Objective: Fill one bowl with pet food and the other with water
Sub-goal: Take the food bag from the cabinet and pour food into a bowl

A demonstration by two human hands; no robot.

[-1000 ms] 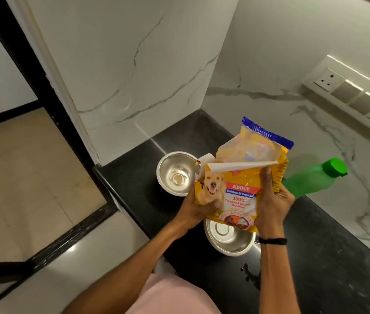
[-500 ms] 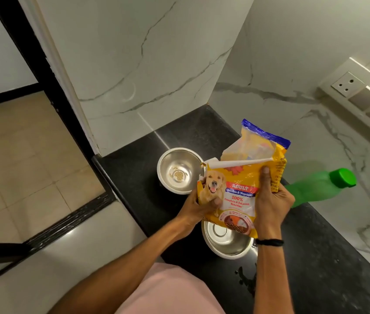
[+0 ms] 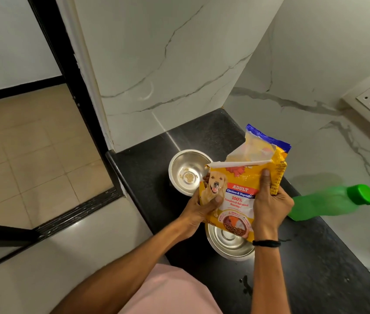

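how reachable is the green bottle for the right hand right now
Probably yes, but not freely: the right hand grips the pet food bag. The green bottle sits close beside it on the counter, with nothing between them.

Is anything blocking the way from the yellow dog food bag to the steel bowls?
Nothing visible does. The yellow dog food bag, gripped by left hand and right hand, hangs over the near steel bowl; the far steel bowl stands uncovered just beyond.

The food bag point(image 3: 242, 193) overhangs the near bowl point(image 3: 229, 249) (far bowl point(image 3: 186, 171) mostly uncovered); green bottle point(image 3: 324, 203) stands right.
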